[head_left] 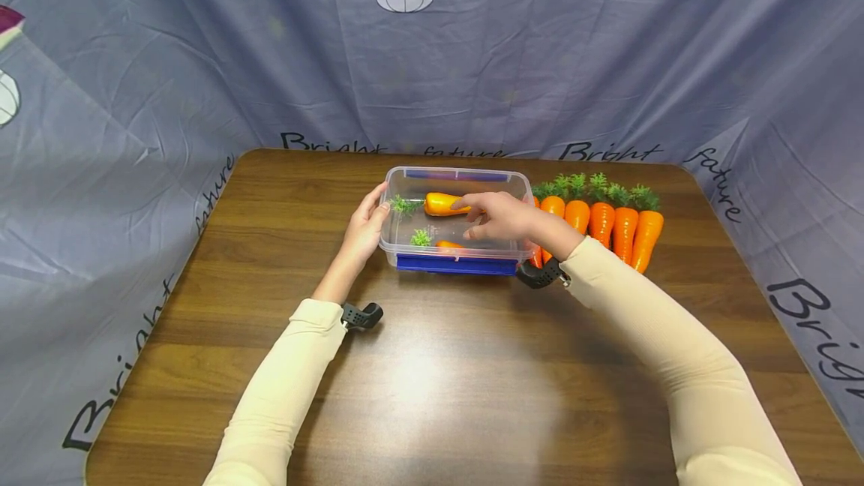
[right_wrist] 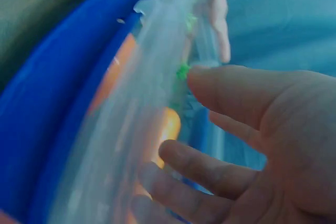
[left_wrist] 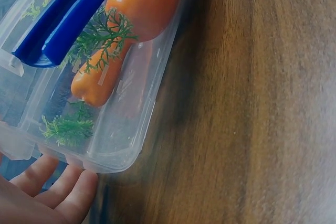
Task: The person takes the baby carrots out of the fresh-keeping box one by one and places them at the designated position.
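A clear plastic box (head_left: 499,244) with blue clips holds a yellow-orange carrot (head_left: 442,204) at its back and an orange one (head_left: 448,244) nearer its front, their green tops toward the left. My left hand (head_left: 362,231) holds the box's left end; in the left wrist view its fingers (left_wrist: 60,187) lie against the outside. Over the box's right half, my right hand (head_left: 499,216) reaches in with fingers spread and slightly bent. Its fingertips are close to the back carrot; whether they touch it, I cannot tell. The right wrist view shows that hand (right_wrist: 252,145) holding nothing.
Several orange carrots (head_left: 601,222) with green tops lie side by side just right of the box, partly behind my right forearm. The brown wooden table (head_left: 432,366) has a patterned grey-blue curtain (head_left: 283,58) behind it and at both sides.
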Motion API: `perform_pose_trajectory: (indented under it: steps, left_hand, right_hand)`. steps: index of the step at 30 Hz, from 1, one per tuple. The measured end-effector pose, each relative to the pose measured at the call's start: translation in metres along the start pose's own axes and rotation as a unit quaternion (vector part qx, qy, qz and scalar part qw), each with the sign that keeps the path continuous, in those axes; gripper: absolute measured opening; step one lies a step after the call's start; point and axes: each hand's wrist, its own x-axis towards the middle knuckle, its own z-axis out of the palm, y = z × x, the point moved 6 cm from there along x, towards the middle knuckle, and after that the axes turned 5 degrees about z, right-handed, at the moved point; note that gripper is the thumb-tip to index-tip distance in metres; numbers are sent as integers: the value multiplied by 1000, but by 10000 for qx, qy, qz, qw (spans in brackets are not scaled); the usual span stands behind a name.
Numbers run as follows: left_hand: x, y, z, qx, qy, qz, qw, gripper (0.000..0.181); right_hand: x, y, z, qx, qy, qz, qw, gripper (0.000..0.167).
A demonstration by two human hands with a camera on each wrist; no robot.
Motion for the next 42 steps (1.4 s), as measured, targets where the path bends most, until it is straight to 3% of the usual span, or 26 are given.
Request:
perform_pose_trajectory:
  steps: [6,21,30,42]
  left_hand:
    - [0,0,1,5,4,2,10000,49]
    - [-1,-1,1,-69,38,-6,10000,49]
    - [0,2,1,-80,34,7,10000,49]
    - [0,-1,0,-44,66,-71,9999,49]
  right_hand:
    - [14,-2,22,-128,-592,-106,9981,57]
    - [31,1,42,115,-1201,-189,9925,54]
    - [34,-5,41,-230,-1309,-496,9899,44]
    - [33,-5,42,126,-1414,-578,9882,42]
